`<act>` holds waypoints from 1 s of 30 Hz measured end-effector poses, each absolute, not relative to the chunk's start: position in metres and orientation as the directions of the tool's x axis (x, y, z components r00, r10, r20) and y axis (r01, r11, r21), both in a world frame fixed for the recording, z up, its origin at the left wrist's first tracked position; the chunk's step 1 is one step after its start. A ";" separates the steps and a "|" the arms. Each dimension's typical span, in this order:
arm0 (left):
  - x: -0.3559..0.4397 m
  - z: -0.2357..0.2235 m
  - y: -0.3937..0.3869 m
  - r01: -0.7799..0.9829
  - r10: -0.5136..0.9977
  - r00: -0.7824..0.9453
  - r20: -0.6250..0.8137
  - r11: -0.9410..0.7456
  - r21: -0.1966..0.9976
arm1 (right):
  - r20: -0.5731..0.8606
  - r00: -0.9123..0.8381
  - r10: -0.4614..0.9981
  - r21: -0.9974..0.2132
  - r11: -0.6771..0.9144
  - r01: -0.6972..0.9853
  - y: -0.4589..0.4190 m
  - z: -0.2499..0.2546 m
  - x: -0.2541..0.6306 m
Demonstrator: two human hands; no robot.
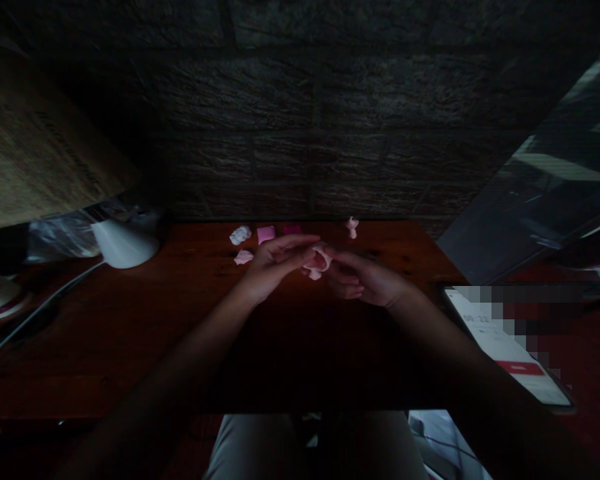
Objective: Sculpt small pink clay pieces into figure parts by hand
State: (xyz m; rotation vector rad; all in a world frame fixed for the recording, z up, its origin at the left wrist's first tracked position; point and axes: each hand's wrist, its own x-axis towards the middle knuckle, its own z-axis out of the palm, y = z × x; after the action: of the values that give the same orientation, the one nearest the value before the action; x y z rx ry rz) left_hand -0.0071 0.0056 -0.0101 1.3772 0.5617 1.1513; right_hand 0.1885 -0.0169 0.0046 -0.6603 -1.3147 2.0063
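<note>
Between my hands, above the middle of the wooden table [130, 320], is a piece of pale pink modelling clay [316, 272] shaped into a curved, partly ring-like form. My left hand [279, 261] grips it from the left, fingers stretched over its top. From the right, my right hand [363, 277] pinches its edge with thumb and forefinger, the other fingers curled. Just behind the left hand lie a white lump of clay [241, 235], a small pale pink lump [243, 257], a pink block [267, 234] and a darker magenta block [293, 230].
A small pink clay figure [352, 227] stands at the table's back edge. To the left are a white cone-shaped object [124, 244] with a cable and a large tan bag [40, 147]. At right lies a lit tablet [500, 340]. A dark brick wall [280, 100] rises behind.
</note>
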 end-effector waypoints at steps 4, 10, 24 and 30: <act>-0.007 -0.011 0.006 -0.300 0.874 0.375 0.309 -0.201 0.933 | -0.071 -0.676 0.733 -0.913 -0.321 -0.252 -0.016 0.005 0.188; -0.007 -0.008 0.007 -0.305 0.877 0.389 0.281 -0.165 0.938 | -0.106 -0.658 0.746 -0.907 -0.344 -0.243 -0.016 0.003 0.188; -0.008 -0.010 0.008 -0.237 0.879 0.368 0.303 -0.226 0.945 | -0.127 -0.648 0.751 -0.882 -0.384 -0.272 -0.015 0.004 0.189; -0.009 -0.011 0.008 -0.210 0.882 0.367 0.296 -0.232 0.950 | -0.102 -0.647 0.756 -0.877 -0.375 -0.300 -0.015 0.004 0.189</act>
State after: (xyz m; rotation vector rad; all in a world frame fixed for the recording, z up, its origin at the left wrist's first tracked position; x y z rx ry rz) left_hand -0.0091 0.0081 -0.0112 1.4459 0.6476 1.1594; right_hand 0.1886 -0.0153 0.0044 -0.6643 -1.1690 2.0592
